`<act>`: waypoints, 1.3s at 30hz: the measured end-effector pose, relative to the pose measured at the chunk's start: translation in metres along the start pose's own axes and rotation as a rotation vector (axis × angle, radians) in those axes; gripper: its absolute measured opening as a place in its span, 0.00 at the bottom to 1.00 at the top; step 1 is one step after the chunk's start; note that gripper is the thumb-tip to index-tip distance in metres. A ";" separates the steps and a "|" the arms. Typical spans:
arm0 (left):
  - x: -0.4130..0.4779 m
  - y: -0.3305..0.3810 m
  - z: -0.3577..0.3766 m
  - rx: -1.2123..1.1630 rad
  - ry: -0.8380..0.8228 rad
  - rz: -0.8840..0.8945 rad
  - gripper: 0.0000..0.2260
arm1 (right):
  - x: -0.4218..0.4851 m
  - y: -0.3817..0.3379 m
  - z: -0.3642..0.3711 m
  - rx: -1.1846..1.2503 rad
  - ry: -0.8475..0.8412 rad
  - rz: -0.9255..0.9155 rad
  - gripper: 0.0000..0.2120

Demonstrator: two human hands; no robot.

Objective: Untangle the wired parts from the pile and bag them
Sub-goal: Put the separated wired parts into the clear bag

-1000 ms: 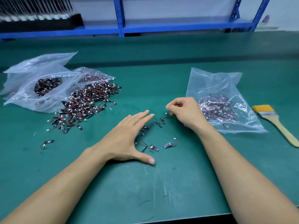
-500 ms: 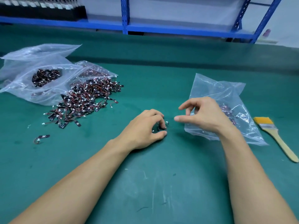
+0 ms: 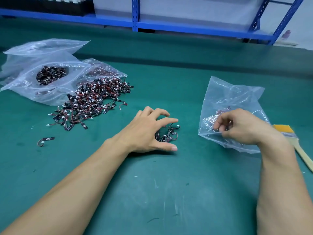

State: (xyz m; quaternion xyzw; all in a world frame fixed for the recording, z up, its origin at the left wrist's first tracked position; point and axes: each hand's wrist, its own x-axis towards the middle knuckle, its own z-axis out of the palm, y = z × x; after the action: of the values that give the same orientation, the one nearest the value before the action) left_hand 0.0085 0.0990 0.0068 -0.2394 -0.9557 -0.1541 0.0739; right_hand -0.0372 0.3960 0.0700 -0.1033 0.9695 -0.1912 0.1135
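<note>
While my right hand [image 3: 237,128] pinches the clear plastic bag [image 3: 233,95] at its edge to ready it, my left hand [image 3: 147,131], loose and gripping nothing, corrals the small cluster of wired parts [image 3: 167,134] under its fingers [image 3: 167,120] on the surface [image 3: 186,184].

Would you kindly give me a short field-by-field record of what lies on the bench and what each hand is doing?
Left hand: arched over a small cluster of wired parts, fingers spread
Right hand: fingers pinch the near edge of the clear bag
Bag contents: a few parts, partly hidden by the hand
Main pile: tangled, far left, against the stock bags
Stray part: alone, left of the forearm
Brush: right of the clear bag
</note>
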 end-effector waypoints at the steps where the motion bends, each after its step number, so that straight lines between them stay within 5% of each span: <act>1: 0.002 0.001 0.002 -0.008 -0.012 -0.004 0.37 | 0.002 -0.004 0.003 0.010 0.061 -0.003 0.12; 7: 0.010 0.003 0.007 -0.095 0.028 -0.007 0.16 | 0.009 -0.040 0.028 0.137 0.293 -0.196 0.07; 10: 0.010 0.002 0.005 -0.076 0.086 -0.014 0.08 | 0.007 -0.038 0.025 0.189 0.323 -0.199 0.12; 14: 0.006 -0.002 -0.001 -0.139 0.095 -0.067 0.17 | 0.002 -0.027 0.014 0.046 0.178 -0.096 0.20; 18: -0.007 -0.009 -0.014 -0.185 0.127 -0.148 0.31 | 0.002 -0.022 0.013 0.034 0.092 -0.069 0.10; 22: -0.015 -0.001 -0.022 -0.049 -0.035 -0.384 0.37 | 0.006 -0.027 0.018 0.117 0.170 -0.076 0.09; 27: -0.005 0.042 -0.004 0.176 -0.081 -0.417 0.28 | 0.009 -0.036 0.027 0.187 0.227 -0.096 0.07; 33: -0.004 0.041 -0.009 0.041 -0.023 -0.359 0.12 | 0.013 -0.036 0.029 0.292 0.331 -0.072 0.05; 39: -0.003 0.024 -0.012 -0.110 0.103 -0.256 0.06 | 0.011 -0.039 0.029 0.445 0.425 -0.076 0.04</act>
State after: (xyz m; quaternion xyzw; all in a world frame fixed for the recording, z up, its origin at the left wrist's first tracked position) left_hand 0.0233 0.1143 0.0241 -0.1112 -0.9635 -0.2266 0.0891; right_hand -0.0339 0.3481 0.0575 -0.0699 0.9013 -0.4202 -0.0790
